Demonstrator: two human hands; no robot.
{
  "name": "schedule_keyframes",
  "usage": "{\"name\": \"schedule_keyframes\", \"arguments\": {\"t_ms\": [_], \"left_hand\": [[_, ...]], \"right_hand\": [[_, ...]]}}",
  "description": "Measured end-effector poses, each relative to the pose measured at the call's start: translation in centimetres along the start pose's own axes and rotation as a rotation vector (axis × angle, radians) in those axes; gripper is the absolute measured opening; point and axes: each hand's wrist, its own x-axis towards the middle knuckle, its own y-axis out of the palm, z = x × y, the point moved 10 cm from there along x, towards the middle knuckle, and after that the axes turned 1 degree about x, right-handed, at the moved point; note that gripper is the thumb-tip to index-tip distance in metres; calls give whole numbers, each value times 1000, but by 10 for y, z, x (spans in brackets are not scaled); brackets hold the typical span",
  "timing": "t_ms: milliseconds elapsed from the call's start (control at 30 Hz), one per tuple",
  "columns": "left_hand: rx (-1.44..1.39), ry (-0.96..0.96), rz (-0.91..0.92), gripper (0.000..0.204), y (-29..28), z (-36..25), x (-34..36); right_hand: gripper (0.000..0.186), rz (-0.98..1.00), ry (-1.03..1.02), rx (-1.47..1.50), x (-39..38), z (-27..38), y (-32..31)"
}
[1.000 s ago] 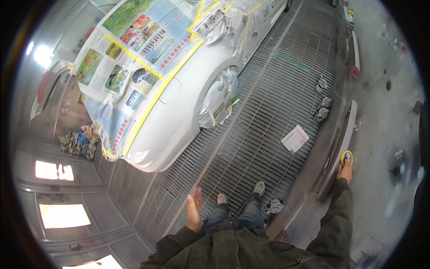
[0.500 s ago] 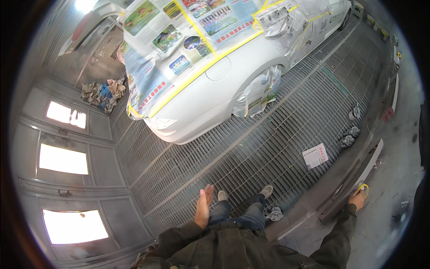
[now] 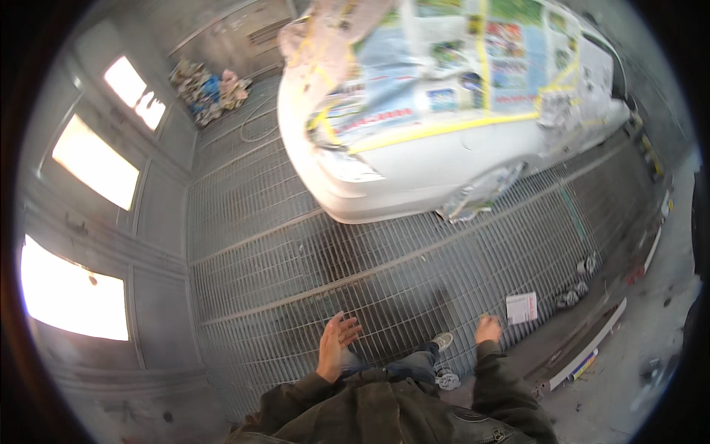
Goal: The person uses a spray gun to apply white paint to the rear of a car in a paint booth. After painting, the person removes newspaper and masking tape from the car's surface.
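My left hand [image 3: 339, 344] is raised in front of me over the grated floor [image 3: 384, 296], its fingers apart and nothing in it. Farther right, my right hand [image 3: 488, 329] has its fingers curled; whether they hold anything is hidden. The nearest thing to it is a white printed box or sheet [image 3: 521, 308] on the grating. Ahead stands a white car [image 3: 414, 181], its upper part masked with newspaper [image 3: 436, 74] edged in yellow tape [image 3: 444, 134]. Plastic and paper cover its wheel [image 3: 484, 194].
Bright windows [image 3: 96, 163] line the left wall. Crumpled paper [image 3: 207, 92] is heaped in the far left corner, near a pale hose [image 3: 259, 122] on the floor. On the right are grey crumpled wads [image 3: 571, 294] and a ledge with a long pale strip [image 3: 588, 344].
My right hand has left the ledge, where it held a yellow ring, and swung inward to the left. My view has turned to the right. The left hand's fingers have spread.
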Motion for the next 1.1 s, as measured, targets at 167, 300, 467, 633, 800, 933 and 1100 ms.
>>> {"name": "schedule_keyframes", "arguments": {"t_ms": [167,300,467,633,800,933,1100], "left_hand": [[-230,97,-339,39,-211,-28,-27],[-305,218,-581,31,-350,-61,-63],[-462,291,-745,30,-465,-74,-38],[-468,257,-793,35,-572,-128,22],[-370,266,-844,43,-695,-222,111],[-273,245,-885,45,-777,-318,177],[-239,361,-882,48,-861,-445,288]], "right_hand": [[51,539,-382,-80,-148,226,180],[49,648,-813,-45,-247,405,206],[43,893,-498,522,-268,572,238],[30,1283,-491,978,-346,813,222],[29,1318,-851,978,-390,1022,242],[29,1240,-1033,895,-401,1170,270],[24,1348,-984,893,-387,1323,300]]}}
